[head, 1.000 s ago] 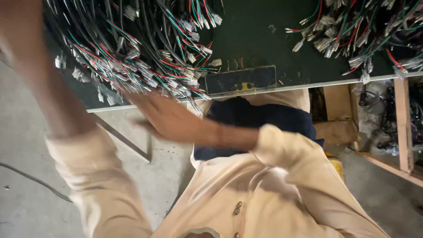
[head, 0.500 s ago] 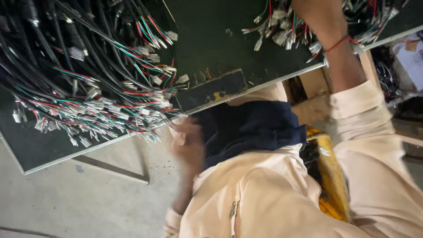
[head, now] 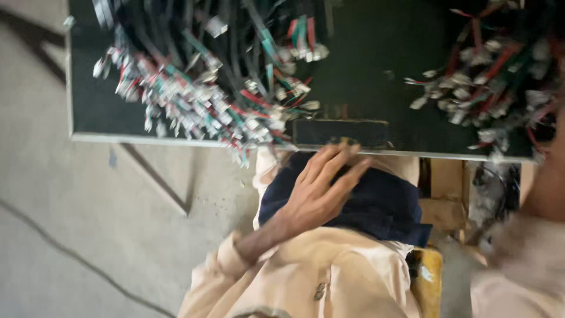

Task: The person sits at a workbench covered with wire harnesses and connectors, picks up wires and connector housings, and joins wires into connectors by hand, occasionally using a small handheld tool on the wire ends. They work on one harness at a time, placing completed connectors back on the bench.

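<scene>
My left hand [head: 321,191] is open with fingers spread and holds nothing. It hovers over a dark blue cloth [head: 382,206] on my lap, its fingertips just below the front edge of the dark green table [head: 365,70]. A big heap of black cables [head: 206,88] with red and green wires and white plugs lies on the table's left. A second heap [head: 494,82] lies at the right. My right forearm [head: 547,182] rises along the right border toward that heap. The hand itself is blurred and hidden at the frame's edge.
A dark rectangular plate [head: 341,134] lies at the table's front edge. A wooden frame [head: 444,194] stands under the table on the right, with a yellow seat [head: 428,277] below me. On the left are a grey concrete floor [head: 88,235] and a slanted metal table leg [head: 156,176].
My left hand has come up from my lap with its fingers spread toward the table edge. My right arm has shifted to the frame's right border. The view has swung and levelled.
</scene>
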Demonstrator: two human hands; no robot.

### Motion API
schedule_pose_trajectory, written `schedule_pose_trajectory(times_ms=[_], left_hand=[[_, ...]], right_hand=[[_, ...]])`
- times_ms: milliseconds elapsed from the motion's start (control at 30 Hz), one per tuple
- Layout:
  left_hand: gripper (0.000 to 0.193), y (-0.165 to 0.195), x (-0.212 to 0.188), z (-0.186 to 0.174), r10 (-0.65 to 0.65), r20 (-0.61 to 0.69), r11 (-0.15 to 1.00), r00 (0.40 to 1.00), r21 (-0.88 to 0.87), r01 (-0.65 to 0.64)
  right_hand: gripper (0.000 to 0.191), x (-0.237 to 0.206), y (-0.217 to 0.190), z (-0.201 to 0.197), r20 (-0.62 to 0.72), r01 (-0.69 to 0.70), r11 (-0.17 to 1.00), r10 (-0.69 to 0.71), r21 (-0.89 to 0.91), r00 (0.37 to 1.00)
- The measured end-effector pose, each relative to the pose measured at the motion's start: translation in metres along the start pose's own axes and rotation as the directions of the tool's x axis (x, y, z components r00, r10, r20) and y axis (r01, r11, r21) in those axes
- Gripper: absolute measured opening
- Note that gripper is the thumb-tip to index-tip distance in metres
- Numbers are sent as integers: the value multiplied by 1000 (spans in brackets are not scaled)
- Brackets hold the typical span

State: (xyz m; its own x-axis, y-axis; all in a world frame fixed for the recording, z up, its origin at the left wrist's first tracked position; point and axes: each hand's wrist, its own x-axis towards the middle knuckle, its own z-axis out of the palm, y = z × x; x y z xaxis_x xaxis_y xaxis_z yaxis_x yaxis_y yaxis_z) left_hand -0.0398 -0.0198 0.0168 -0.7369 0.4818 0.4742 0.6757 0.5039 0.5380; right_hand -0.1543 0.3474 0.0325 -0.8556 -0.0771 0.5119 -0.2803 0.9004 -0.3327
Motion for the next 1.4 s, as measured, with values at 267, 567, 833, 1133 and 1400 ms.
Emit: schedule_pose_trajectory(times_ms=[267, 567, 833, 1133, 1400], left_hand=[[40, -13, 40, 14, 241, 154, 941, 958, 204, -270], [27, 0, -46, 83, -144, 265, 600, 953, -743, 297], [24, -4, -59, 79, -546, 425, 152, 722, -797, 585], [15, 9, -33, 71, -581, 469, -269, 665, -882, 387], [13, 3, -35, 68, -405, 508, -268, 760, -861, 433]], right_hand=[[50, -100, -88, -52, 764, -257, 964, 113, 72, 636], [32, -120, -116, -22, 559, -7, 872, -307, 489, 770], [29, -137, -166, 12, 614, -669, 96, 316, 737, 723], [18, -168, -174, 14, 319, -525, 421, 467, 740, 825], [31, -145, -168, 16, 697, -642, -276, 354, 715, 624]])
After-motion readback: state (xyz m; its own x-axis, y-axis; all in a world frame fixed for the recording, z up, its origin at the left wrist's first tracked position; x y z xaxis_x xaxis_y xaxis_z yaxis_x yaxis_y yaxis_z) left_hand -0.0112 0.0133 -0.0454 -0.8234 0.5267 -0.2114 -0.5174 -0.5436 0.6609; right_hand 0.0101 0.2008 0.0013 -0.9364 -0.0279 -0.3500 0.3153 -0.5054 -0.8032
